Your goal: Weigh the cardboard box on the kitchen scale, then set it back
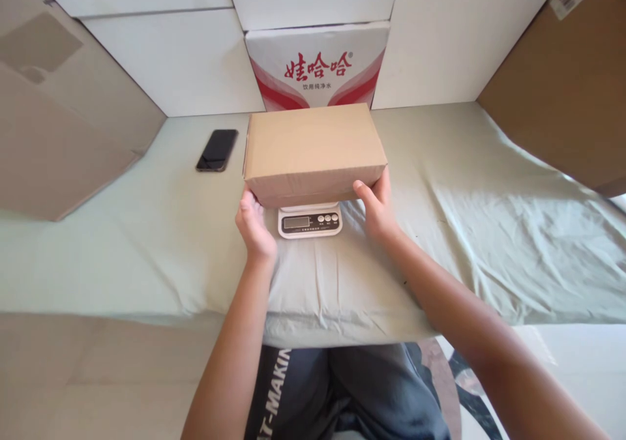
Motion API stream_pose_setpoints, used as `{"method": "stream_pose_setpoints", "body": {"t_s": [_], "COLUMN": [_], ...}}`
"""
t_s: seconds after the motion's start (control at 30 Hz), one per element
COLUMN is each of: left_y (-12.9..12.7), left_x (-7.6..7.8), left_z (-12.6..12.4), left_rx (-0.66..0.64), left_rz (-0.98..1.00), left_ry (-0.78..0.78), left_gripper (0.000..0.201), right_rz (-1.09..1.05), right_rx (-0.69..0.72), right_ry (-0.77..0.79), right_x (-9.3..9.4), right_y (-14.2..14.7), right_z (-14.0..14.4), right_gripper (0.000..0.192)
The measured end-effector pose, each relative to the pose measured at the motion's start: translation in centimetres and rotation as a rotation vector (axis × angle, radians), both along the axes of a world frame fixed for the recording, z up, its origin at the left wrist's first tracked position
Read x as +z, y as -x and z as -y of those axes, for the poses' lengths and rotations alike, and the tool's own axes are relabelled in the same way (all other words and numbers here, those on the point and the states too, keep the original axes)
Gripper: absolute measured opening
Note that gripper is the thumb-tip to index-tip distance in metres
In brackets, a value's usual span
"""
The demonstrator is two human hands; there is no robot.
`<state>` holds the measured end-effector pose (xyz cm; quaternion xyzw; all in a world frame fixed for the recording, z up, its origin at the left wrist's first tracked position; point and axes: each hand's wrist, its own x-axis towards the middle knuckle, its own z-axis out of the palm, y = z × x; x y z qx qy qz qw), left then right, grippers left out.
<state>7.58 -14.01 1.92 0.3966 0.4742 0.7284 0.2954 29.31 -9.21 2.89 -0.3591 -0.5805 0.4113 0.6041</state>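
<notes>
The cardboard box (315, 141) is clasped between the left hand (255, 225) and the right hand (377, 206) at its near corners, long axis running left to right. It is positioned above the white scale (311, 234); whether contact is made cannot be told.

Bench (122, 257): covered in pale green cloth (440, 166), smoother at left, heavily wrinkled at right, draped over front edge. Directly on cloth, near middle: white scale (310, 233), display and three buttons toward front. Left of scale, farther back: phone (217, 150), lying flat, dark screen up. Large cardboard box (73, 127) at left, brown box (572, 81) at right. Along back: two white boxes (171, 68), red-lettered carton (317, 78) between.
</notes>
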Motion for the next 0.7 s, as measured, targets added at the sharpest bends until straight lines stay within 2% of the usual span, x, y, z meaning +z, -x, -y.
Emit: {"method": "stream_pose_setpoints", "body": {"t_s": [0.1, 0.2, 0.3, 0.4, 0.53, 0.63, 0.7], "left_y": [0.1, 1.0, 3.2, 5.9, 8.3, 8.8, 8.7], "left_x": [-0.2, 0.0, 0.8, 1.1, -0.4, -1.6, -1.9], "left_z": [0.1, -0.1, -1.3, -3.6, -6.4, -7.2, -7.3], "left_rx": [-0.009, 0.009, 0.025, -0.01, -0.012, 0.011, 0.034], "left_rz": [0.002, -0.001, 0.006, -0.01, -0.079, -0.053, -0.02], "left_ry": [0.003, -0.015, -0.04, -0.038, -0.039, 0.006, 0.007], "left_gripper": [0.08, 0.079, 0.079, 0.078, 0.071, 0.074, 0.079], "right_rz": [-0.001, -0.02, -0.069, -0.142, -0.214, -0.221, -0.183], "right_rx": [0.006, -0.048, -0.146, -0.205, -0.224, -0.214, -0.207], "right_ry": [0.001, -0.026, 0.008, 0.082, 0.168, 0.194, 0.181], "right_x": [-0.1, -0.1, -0.5, -1.1, -2.3, -3.1, -3.5], "right_y": [0.0, -0.5, -1.9, -3.4, -4.0, -3.8, -3.8], "right_z": [0.1, -0.2, -1.2, -2.4, -3.5, -3.9, -4.1], "right_gripper": [0.08, 0.082, 0.084, 0.084, 0.083, 0.084, 0.084]}}
